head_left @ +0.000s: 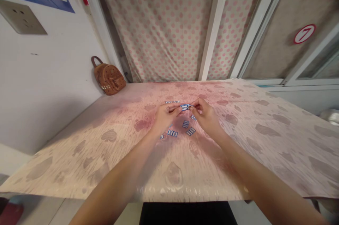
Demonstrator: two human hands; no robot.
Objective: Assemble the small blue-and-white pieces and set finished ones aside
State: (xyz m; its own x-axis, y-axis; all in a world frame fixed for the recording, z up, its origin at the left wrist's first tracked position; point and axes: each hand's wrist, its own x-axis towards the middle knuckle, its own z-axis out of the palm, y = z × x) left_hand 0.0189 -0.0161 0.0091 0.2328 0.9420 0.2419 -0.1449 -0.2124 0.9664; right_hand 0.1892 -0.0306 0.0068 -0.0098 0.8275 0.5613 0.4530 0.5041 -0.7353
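Between both hands, just above the table's middle, is a small flat blue-and-white piece [185,107], its print too small to read. My left hand [168,113] pinches its left end with thumb and fingers. At the right end, my right hand [203,111] is closed on the same piece. Similar blue-edged pieces lie below the hands: one piece [172,133] near my left wrist, another piece [185,124] in the middle and a third piece [190,131] to its right. Behind my left hand lies a row of pieces [172,102]. Others are partly covered by my hands.
A patterned cloth covers the table [173,174]. At the far left corner a small brown backpack [109,78] leans by the wall. A dotted curtain [164,24] hangs behind the table, beside white-framed sliding panels. A black seat [188,213] shows below the front edge.
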